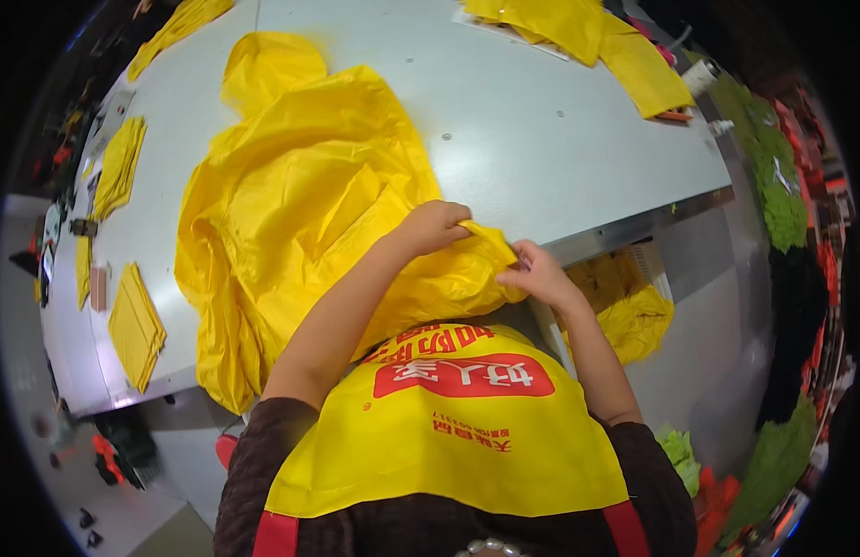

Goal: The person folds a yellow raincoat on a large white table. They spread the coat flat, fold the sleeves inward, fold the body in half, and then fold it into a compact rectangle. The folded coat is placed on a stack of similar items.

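A large, crumpled piece of thin yellow fabric, which looks like an unfolded garment, spreads over the table and drapes past its near edge. My left hand is closed on its right edge, the fingers curled over a folded strip. Just to the right and nearer to me, my right hand pinches the same edge between thumb and fingers. A short stretch of folded fabric runs between the two hands. The lower part of the fabric lies against the yellow apron I wear.
The pale grey table has a metal front edge. Folded yellow pieces lie along its left side, and more yellow stacks at the far right. Below the right edge stands a bin holding yellow fabric. Green cloth hangs farther right.
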Available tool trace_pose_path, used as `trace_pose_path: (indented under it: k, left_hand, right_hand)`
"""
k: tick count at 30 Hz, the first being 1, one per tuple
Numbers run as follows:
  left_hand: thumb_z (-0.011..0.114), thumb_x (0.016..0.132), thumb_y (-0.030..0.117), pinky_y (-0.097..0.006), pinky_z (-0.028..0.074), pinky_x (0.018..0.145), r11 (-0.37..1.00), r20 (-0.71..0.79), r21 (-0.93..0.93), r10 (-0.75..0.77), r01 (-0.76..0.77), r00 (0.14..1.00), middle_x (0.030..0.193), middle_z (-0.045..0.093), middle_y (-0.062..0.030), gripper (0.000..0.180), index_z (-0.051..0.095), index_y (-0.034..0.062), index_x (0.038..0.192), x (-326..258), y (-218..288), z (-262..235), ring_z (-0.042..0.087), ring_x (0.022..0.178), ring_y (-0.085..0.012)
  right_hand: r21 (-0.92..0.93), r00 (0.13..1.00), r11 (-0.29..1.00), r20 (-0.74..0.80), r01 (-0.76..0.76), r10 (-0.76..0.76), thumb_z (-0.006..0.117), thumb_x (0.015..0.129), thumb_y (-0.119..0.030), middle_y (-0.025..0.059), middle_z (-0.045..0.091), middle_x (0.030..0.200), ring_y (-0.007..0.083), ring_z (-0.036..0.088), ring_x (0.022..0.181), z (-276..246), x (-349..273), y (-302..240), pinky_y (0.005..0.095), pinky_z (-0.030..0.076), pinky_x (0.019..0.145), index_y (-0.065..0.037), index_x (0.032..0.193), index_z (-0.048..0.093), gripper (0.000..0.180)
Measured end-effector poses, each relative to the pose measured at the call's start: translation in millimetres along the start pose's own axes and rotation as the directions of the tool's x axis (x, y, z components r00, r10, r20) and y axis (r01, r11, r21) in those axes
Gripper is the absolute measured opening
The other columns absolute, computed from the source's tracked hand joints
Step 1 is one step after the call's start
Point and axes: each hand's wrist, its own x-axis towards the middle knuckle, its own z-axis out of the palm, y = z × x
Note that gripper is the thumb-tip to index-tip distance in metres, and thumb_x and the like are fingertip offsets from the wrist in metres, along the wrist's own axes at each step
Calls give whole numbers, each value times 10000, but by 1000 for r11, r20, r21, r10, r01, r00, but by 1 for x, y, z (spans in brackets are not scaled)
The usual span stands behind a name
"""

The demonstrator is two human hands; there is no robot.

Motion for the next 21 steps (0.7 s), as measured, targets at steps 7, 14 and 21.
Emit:
trace_pose_path:
  k: [7, 14, 21]
  left_hand:
    - [648, 729, 84, -242, 450, 674, 718, -582, -696, -572, 10, 577, 842, 561, -25, 187, 613, 27, 904, -87, -7, -67, 532, 734, -110]
    - [510, 729, 29, -257, 458, 666, 543, -543, -835, -787, -91, 294, 786, 575, -48, 160, 589, -19, 860, -195, -75, -65, 554, 715, -145]
    - [459, 791, 141, -394, 513, 775, 69, -185, -894, -957, -442, 225, 1043, 589, -176, 338, 550, -38, 1063, -202, -50, -37, 601, 909, -295]
  right_hand:
    - [-300, 984, 938, 1, -171, 180, 683, 734, -142, 32, 585, 737, 87, 504, 698, -72, -54, 13, 250, 429, 641, 26, 892, 607, 242]
    - [-371, 984, 927, -178, -52, -16, 657, 765, -151, 44, 599, 725, 102, 512, 672, -107, -17, -14, 262, 433, 622, 12, 857, 617, 191]
    - [-674, 955, 719, -292, -168, -50, 637, 722, -172, 115, 617, 686, 220, 577, 631, -193, 43, 0, 319, 456, 606, 7, 798, 619, 196]
